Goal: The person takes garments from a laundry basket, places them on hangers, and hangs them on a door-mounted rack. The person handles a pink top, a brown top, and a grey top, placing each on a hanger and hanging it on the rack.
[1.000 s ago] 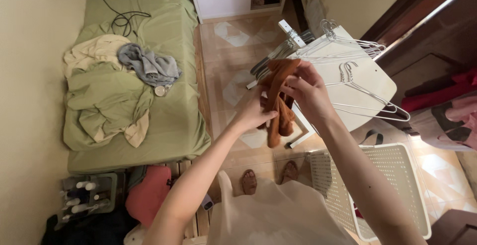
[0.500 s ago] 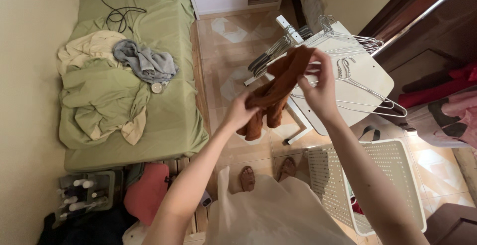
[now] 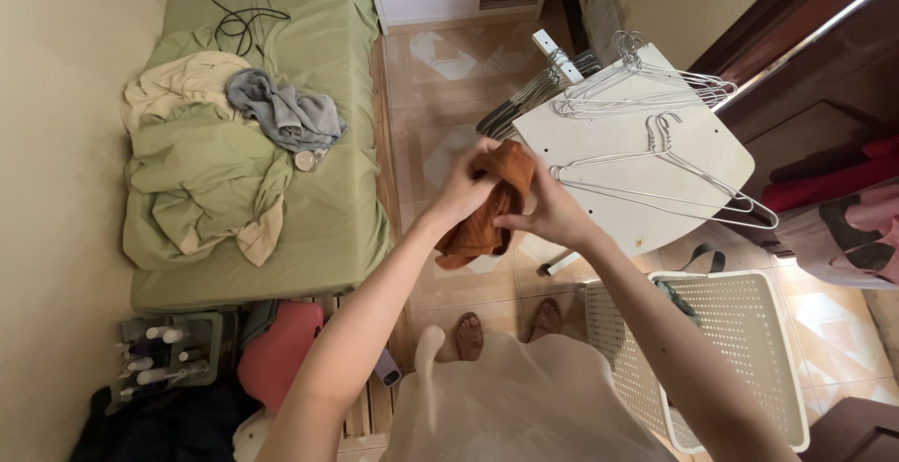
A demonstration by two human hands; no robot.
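One rust-brown cloth (image 3: 487,209), two hands, one white laundry basket (image 3: 749,368), one green mattress (image 3: 328,200), one white table (image 3: 618,134)

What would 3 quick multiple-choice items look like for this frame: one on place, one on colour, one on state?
1. Where does the grey cloth lie?
A. on the green bed
B. in the white basket
C. on the white board

2. What colour is the garment in the hands?
A. blue
B. rust brown
C. white

3. How is that garment held?
A. draped on a wire hanger
B. flat on the floor
C. bunched between both hands

Key:
1 A, it rests atop the crumpled clothes on the green bed.
2 B, the fabric shows rust brown against the tiled floor.
3 C, the left hand and right hand both grip it in the air, while the wire hangers lie bare on the white board.
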